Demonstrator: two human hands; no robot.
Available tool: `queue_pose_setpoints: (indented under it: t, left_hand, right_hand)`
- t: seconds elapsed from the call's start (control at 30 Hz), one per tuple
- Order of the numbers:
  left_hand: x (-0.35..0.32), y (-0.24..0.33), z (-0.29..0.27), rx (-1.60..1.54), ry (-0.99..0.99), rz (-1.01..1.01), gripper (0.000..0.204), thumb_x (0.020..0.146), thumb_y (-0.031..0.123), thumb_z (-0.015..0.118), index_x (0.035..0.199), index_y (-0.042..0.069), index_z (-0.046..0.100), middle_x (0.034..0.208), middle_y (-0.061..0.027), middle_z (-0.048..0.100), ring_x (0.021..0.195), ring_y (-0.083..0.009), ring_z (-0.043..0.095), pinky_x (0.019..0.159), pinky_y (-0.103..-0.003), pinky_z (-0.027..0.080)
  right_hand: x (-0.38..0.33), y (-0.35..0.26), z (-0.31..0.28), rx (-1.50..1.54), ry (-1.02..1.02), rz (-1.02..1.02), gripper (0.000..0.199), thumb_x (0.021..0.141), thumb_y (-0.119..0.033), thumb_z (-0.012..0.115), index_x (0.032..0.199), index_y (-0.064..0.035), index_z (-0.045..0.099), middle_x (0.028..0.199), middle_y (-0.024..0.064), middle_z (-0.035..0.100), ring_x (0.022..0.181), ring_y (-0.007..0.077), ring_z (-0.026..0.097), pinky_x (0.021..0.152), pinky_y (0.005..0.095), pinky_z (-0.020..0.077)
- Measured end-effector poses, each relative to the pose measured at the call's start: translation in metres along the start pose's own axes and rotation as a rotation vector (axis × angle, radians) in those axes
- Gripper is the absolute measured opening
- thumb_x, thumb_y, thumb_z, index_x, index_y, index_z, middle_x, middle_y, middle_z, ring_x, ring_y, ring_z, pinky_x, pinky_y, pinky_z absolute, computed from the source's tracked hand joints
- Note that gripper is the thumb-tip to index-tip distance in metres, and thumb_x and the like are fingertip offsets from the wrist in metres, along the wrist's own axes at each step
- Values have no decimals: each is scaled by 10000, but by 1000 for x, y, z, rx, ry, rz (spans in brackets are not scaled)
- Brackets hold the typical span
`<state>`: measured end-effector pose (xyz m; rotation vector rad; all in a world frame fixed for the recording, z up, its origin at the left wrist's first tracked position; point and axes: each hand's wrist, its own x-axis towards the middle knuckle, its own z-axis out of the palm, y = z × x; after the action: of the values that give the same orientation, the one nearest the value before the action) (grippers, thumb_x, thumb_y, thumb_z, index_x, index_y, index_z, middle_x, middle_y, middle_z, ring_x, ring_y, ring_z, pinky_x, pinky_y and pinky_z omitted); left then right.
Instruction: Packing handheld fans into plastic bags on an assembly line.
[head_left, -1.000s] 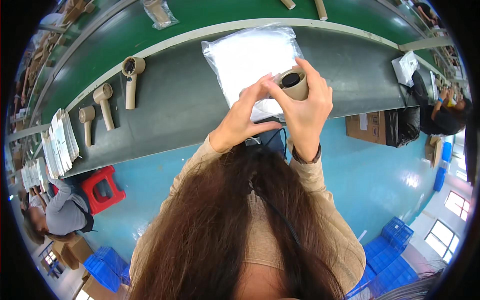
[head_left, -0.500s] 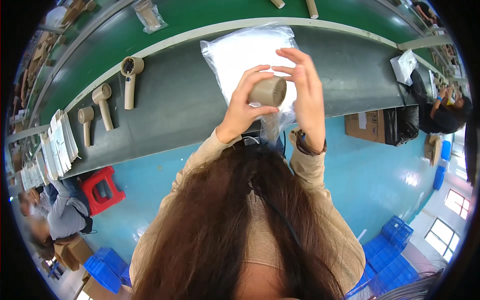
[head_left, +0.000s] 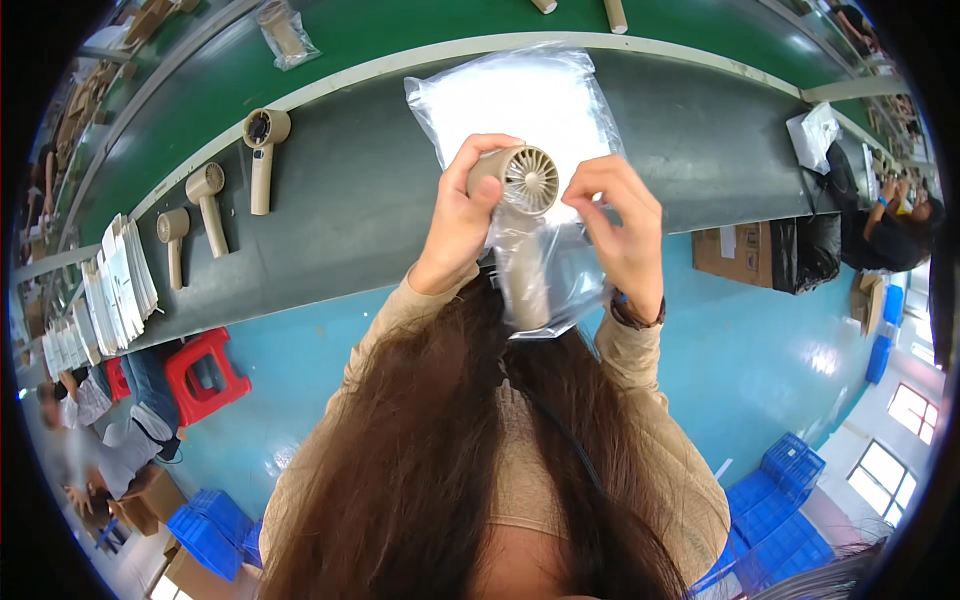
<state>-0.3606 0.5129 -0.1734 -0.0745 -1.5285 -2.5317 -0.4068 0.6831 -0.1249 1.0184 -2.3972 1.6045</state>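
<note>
I hold a beige hair dryer (head_left: 520, 190) up in front of me, its round grille facing the camera and its handle hanging down inside a small clear plastic bag (head_left: 545, 275). My left hand (head_left: 460, 215) grips the dryer's head. My right hand (head_left: 625, 230) pinches the upper edge of the bag beside the dryer. Behind my hands a stack of clear plastic bags (head_left: 520, 95) lies on the grey work surface (head_left: 380, 200).
Three more beige hair dryers (head_left: 262, 150) (head_left: 208, 200) (head_left: 172, 240) lie on the grey surface at left, next to a row of white cards (head_left: 115, 285). A green conveyor belt (head_left: 400, 30) runs behind. A red stool (head_left: 205, 370), blue crates (head_left: 205, 525) and seated people are on the blue floor.
The dryer has been turned so its grille faces up at the camera, and its handle has gone down into the small bag. Both hands shifted slightly lower and apart.
</note>
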Motion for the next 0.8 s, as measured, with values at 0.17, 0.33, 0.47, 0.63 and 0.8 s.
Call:
queue_pose_setpoints:
  t: [0.17, 0.33, 0.47, 0.63, 0.8]
  left_hand:
    - [-6, 16, 1, -96, -51, -229, 672, 875, 639, 420, 1217, 60, 410, 1075, -92, 555, 964, -197, 593, 823, -338, 533]
    - [-10, 16, 11, -311, 43, -173, 614, 906, 544, 485, 1201, 8, 435, 1070, -84, 574, 966, -133, 582, 843, -275, 498]
    - [-11, 15, 14, -301, 109, -171, 592, 930, 536, 448, 1212, 16, 428, 1072, -78, 571, 970, -132, 577, 858, -269, 484]
    - [-15, 11, 12, -338, 151, -292, 492, 980, 455, 401, 1193, 14, 449, 1083, -82, 572, 1005, -137, 560, 899, -288, 459]
    - [-22, -4, 14, -337, 26, -302, 448, 1002, 451, 312, 1127, 56, 484, 1121, -102, 538, 1058, -198, 539, 942, -346, 441]
  right_hand:
    - [-2, 14, -7, 72, 66, 72, 160, 707, 54, 686, 837, -8, 615, 866, 66, 617, 717, 154, 526, 591, 254, 399]
    - [-6, -4, 10, 102, 53, -11, 207, 653, -15, 769, 828, -18, 658, 878, 65, 632, 732, 137, 551, 584, 244, 406]
    - [-10, -5, 18, 41, 99, -69, 193, 664, 7, 760, 826, -14, 658, 873, 72, 627, 719, 148, 563, 579, 248, 420]
    - [-11, -3, 19, -3, 55, -105, 149, 748, 57, 671, 856, -2, 588, 873, 81, 608, 714, 146, 545, 614, 243, 434]
    - [-16, 7, 28, 217, 134, 99, 69, 895, 37, 497, 939, -13, 481, 854, 60, 570, 714, 99, 491, 649, 213, 409]
